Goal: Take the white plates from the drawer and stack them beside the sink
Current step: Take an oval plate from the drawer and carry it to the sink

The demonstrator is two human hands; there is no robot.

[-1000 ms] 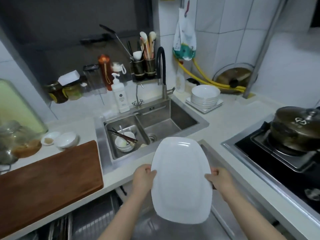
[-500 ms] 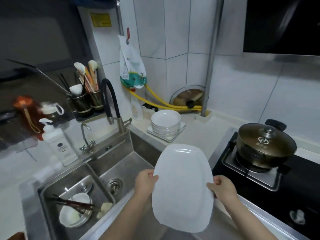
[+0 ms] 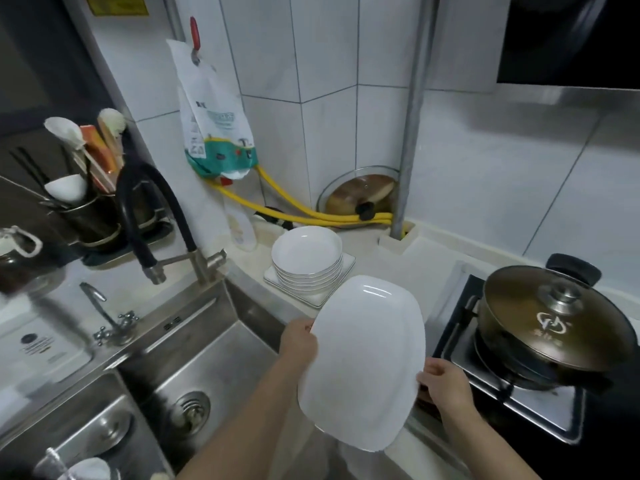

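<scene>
You carried 1 white plate point(image 3: 363, 362) toward the stack of bowls point(image 3: 307, 261) right of the sink point(image 3: 207, 351), your left hand point(image 3: 299, 344) and right hand point(image 3: 445, 381) each clamped on an edge. Next, judging by the task, you needed to lower it flat beside that stack, which showed about 6 bowls on 1 square plate point(image 3: 343, 271).

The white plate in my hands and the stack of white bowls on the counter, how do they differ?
The white plate is a single, shallow, rounded-rectangle piece; the stack of white bowls is several deeper round ones nested together. The plate is held tilted in the air between the left hand and right hand; the bowls sit level on square plates on the counter. Both are plain glossy white.
</scene>
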